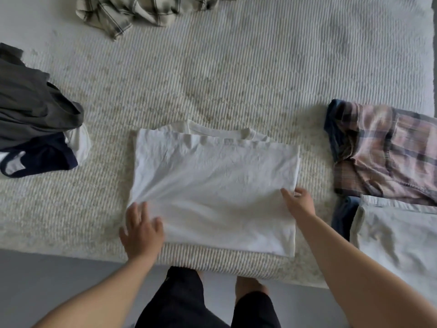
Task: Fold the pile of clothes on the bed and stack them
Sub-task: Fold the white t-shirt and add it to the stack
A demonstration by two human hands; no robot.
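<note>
A white T-shirt (212, 185) lies folded into a broad rectangle on the bed, its collar at the far edge. My left hand (142, 229) rests flat with spread fingers on the shirt's near left corner, and the cloth puckers toward it. My right hand (299, 201) touches the shirt's right edge with thumb and fingers; whether it pinches the cloth is unclear. A heap of unfolded clothes sits at the left: a dark grey garment (30, 105) over a navy and white one (35, 159).
The bed has a ribbed cream cover (212, 67). A crumpled cream plaid shirt (132, 10) lies at the far edge. Folded pink plaid cloth (383, 150) and a folded pale garment (397, 235) lie at the right. Grey floor (47, 275) and my legs are below.
</note>
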